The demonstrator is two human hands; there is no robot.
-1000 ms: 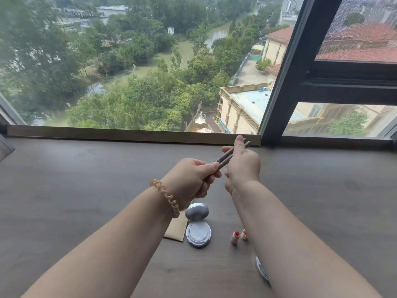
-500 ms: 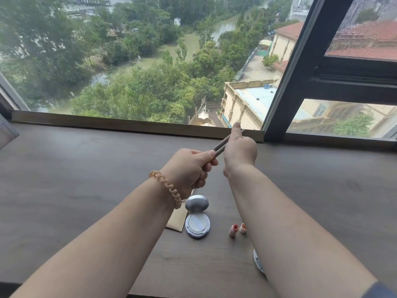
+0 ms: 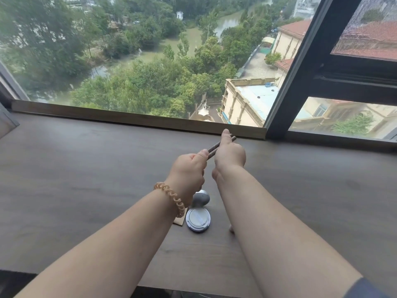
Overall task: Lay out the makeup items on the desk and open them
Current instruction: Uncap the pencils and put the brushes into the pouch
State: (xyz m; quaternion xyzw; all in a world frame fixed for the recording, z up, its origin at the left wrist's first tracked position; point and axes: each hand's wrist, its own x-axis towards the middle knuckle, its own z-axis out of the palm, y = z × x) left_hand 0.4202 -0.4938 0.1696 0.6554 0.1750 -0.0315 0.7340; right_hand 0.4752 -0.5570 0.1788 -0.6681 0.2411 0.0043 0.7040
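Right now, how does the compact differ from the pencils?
The compact is round and silver; the pencils are thin and brown. The compact lies open on the desk; the pencils are held above it by the left hand and right hand. Both are makeup items.

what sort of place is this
Probably a room high up in a flat or hotel: a grey-brown wood-grain desk runs under a large dark-framed window, with treetops and roofs far below. An open round silver compact lies on the desk.
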